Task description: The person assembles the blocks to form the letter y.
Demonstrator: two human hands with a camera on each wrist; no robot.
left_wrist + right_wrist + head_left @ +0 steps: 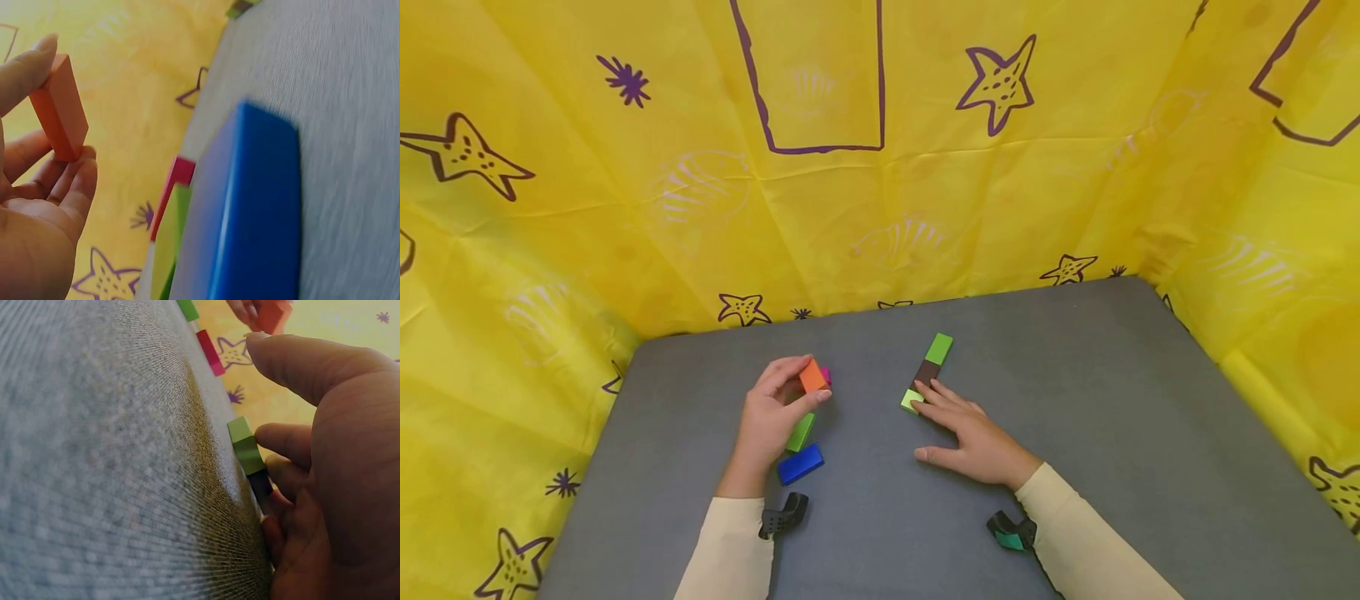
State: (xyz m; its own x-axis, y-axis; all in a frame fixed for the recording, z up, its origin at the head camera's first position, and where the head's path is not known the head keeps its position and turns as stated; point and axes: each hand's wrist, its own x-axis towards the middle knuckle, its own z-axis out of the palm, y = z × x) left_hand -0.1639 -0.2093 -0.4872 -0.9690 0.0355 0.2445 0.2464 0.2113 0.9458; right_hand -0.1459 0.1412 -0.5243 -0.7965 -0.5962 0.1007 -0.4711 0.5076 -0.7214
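My left hand (766,421) pinches an orange block (812,377) between thumb and fingertips, raised off the table in the left wrist view. Below and behind it lie a pink block (826,375), partly hidden, a green block (801,432) and a blue block (801,463). To the right, a green block (939,348), a dark brown block (926,372) and a light green block (910,402) form a slanted line, end to end. Fingers of my right hand (977,442) rest at the brown and light green blocks, thumb spread away from them.
A grey table (1090,400) carries the blocks. Yellow cloth (820,225) with starfish and fish drawings rises along its back and sides. Black wrist mounts (784,515) sit at both cream sleeves (730,546).
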